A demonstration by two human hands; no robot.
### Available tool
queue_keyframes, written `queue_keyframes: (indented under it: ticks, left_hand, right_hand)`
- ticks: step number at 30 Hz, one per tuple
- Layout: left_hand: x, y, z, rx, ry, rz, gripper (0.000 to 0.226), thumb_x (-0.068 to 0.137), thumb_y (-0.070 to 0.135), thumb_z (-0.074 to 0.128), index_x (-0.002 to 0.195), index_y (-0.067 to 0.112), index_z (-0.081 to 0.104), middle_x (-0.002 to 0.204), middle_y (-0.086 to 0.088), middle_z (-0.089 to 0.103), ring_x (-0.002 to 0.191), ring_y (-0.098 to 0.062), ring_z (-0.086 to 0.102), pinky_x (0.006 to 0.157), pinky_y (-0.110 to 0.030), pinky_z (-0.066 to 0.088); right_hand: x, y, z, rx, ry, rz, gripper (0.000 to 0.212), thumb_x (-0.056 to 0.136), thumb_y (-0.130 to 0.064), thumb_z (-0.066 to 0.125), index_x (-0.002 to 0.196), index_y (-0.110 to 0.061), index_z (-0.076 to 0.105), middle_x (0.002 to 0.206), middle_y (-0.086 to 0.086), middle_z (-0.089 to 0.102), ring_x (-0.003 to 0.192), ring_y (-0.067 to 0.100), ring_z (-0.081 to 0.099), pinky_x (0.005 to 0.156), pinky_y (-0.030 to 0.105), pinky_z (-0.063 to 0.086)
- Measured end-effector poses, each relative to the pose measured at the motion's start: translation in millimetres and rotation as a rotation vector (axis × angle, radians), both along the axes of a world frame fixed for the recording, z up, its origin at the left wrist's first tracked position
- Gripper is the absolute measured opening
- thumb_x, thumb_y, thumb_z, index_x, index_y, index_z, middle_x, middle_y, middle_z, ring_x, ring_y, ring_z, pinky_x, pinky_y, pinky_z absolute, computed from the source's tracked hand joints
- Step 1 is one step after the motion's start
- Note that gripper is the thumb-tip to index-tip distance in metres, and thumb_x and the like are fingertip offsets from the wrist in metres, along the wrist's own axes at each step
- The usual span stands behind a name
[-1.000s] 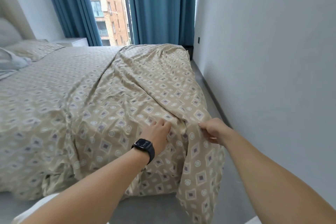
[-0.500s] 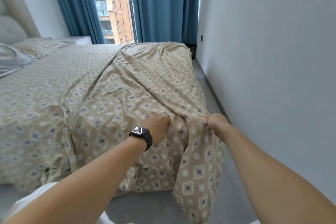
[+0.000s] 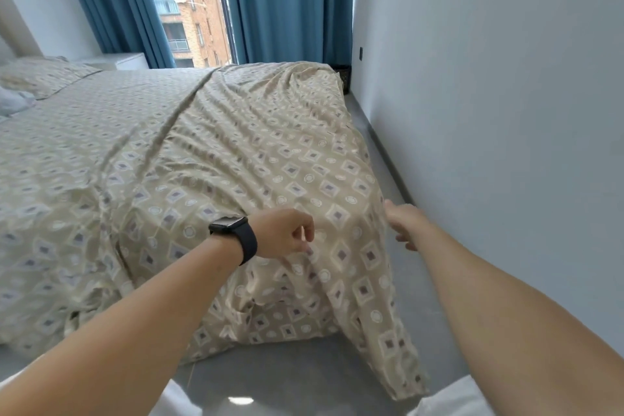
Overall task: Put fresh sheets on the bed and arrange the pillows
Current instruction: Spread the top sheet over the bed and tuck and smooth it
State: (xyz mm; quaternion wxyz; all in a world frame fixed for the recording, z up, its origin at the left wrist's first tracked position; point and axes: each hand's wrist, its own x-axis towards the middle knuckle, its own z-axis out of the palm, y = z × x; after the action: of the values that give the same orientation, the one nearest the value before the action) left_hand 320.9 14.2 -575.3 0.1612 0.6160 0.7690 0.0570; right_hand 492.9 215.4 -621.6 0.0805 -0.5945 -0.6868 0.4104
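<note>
Both hands (image 3: 287, 233) (image 3: 403, 221) hover over patterned sheet (image 3: 236, 152).

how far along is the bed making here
Done: the patterned sheet covers the mattress top. In hand: both the left hand and the right hand are at the foot corner, neither clearly gripping the loose flap hanging to the floor. Left: straighten that corner, then arrange the pillow.

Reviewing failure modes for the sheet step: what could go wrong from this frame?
1. The patterned sheet hangs in a long loose corner down to the floor; it may drag or get stepped on.
2. The left hand and right hand look close to letting go, so the wrinkled corner may stay bunched.
</note>
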Motion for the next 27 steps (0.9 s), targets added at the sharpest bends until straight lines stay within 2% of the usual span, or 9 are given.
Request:
queue_keyframes:
  ticks: [2,3,7,10,13,17,21,25,27]
  left_hand:
    - [-4.1,1.3,-1.1,0.041,0.085,0.035,0.020,0.095,0.031,0.061,0.114,0.027,0.060,0.103,0.010,0.061,0.086,-0.012,0.058,0.066,-0.022,0.044]
    - [-6.6,1.4,-1.9,0.073,0.143,0.069,0.024,0.093,0.031,0.062,0.116,0.029,0.058,0.107,0.009,0.060,0.088,-0.012,0.058,0.067,-0.024,0.046]
    - [-22.4,-0.9,-12.9,0.088,0.339,0.209,0.038,0.085,0.037,0.066,0.120,0.030,0.050,0.117,0.005,0.049,0.099,-0.020,0.053,0.069,-0.033,0.046]
    - [-35.1,-0.6,-19.2,0.062,0.352,0.279,0.028,0.086,0.024,0.065,0.110,0.027,0.051,0.114,0.002,0.052,0.097,-0.022,0.054,0.069,-0.035,0.048]
    - [-44.2,4.3,-19.3,0.107,0.328,0.296,0.018,0.086,0.012,0.062,0.094,0.025,0.054,0.103,0.001,0.058,0.091,-0.023,0.059,0.071,-0.034,0.051]
    - [-50.2,4.0,-15.6,0.138,0.296,0.291,0.025,0.082,0.005,0.057,0.077,0.029,0.055,0.090,0.002,0.062,0.078,-0.021,0.061,0.067,-0.033,0.054]
    - [-48.4,4.9,-9.6,0.148,0.265,0.257,0.023,0.081,0.006,0.056,0.077,0.029,0.055,0.083,0.004,0.060,0.073,-0.019,0.059,0.060,-0.028,0.047]
    - [-44.1,7.0,3.7,0.390,0.074,0.287,0.026,0.080,0.001,0.054,0.077,0.026,0.057,0.077,0.003,0.061,0.069,-0.019,0.056,0.058,-0.028,0.044]
    - [-35.1,7.3,4.4,0.449,0.053,0.277,0.021,0.084,0.003,0.054,0.081,0.024,0.057,0.076,0.003,0.060,0.067,-0.019,0.055,0.058,-0.030,0.045]
  right_hand:
    - [-4.0,-2.6,8.4,-0.009,0.092,0.094,0.047,0.095,-0.063,0.049,0.096,-0.016,0.050,0.101,0.004,0.060,0.083,0.020,0.062,0.072,0.032,0.049]
    - [-5.2,-4.0,11.9,0.089,0.059,0.194,0.045,0.092,-0.060,0.057,0.090,-0.017,0.048,0.094,0.002,0.058,0.077,0.017,0.058,0.067,0.030,0.045]
    - [-18.7,-28.5,20.7,0.404,-0.026,0.602,0.051,0.077,-0.051,0.080,0.106,-0.022,0.050,0.105,-0.004,0.052,0.090,0.016,0.055,0.075,0.034,0.046]
    - [-29.4,-41.3,6.8,0.631,-0.236,0.730,0.037,0.084,-0.035,0.075,0.105,-0.024,0.047,0.112,-0.001,0.047,0.091,0.023,0.056,0.078,0.039,0.050]
    - [-29.4,-37.9,3.1,0.831,-0.207,0.713,0.011,0.093,-0.023,0.060,0.099,-0.022,0.051,0.108,-0.001,0.054,0.088,0.027,0.059,0.075,0.037,0.049]
    - [-23.4,-32.5,11.1,0.806,-0.215,0.765,0.009,0.099,-0.028,0.056,0.093,-0.022,0.056,0.101,-0.004,0.060,0.085,0.022,0.058,0.070,0.033,0.040]
    - [-17.8,-24.2,26.6,0.671,-0.175,0.727,0.018,0.099,-0.027,0.055,0.082,-0.024,0.050,0.090,-0.005,0.060,0.081,0.021,0.057,0.064,0.034,0.038]
    - [-2.1,-17.8,56.7,0.659,-0.181,0.666,0.021,0.098,-0.031,0.058,0.080,-0.022,0.049,0.085,-0.005,0.060,0.081,0.021,0.057,0.069,0.035,0.045]
    - [0.0,-24.1,64.0,0.715,-0.292,0.634,0.018,0.098,-0.032,0.054,0.084,-0.023,0.049,0.088,-0.003,0.059,0.084,0.023,0.058,0.070,0.035,0.045]
